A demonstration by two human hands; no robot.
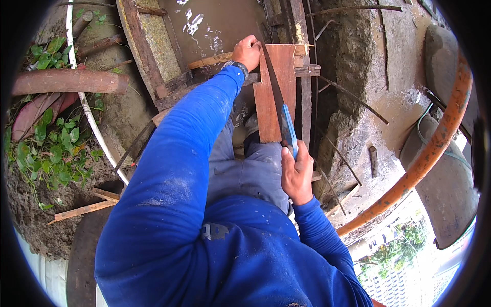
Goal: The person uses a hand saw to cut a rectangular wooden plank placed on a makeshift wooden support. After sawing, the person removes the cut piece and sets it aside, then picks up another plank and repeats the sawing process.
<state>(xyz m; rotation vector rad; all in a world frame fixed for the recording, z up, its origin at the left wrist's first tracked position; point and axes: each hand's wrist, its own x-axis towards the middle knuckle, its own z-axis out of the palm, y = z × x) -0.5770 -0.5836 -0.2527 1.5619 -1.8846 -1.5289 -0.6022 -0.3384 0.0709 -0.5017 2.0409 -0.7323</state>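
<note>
My right hand (298, 171) is wrapped round the blue handle of a handsaw (274, 82). The dark blade runs away from me over a reddish-brown wooden board (279, 102), its tip near the board's far left corner. A stepped notch shows in the board's left edge. My left hand (247, 53), with a watch at the wrist, is closed at that far left edge, close beside the blade tip; its fingertips are partly hidden. Under the board's far part lies a wooden crosspiece (208, 60). The near end of the board rests by my leg.
Muddy water (220, 23) fills the pit ahead, with timber formwork (148, 46) on its left. Bare rebar rods (358, 100) stick out from rough concrete (353, 46) at right. An orange pipe (429, 163) curves along the right. Green plants (56, 148) and a white pipe (89, 110) are at left.
</note>
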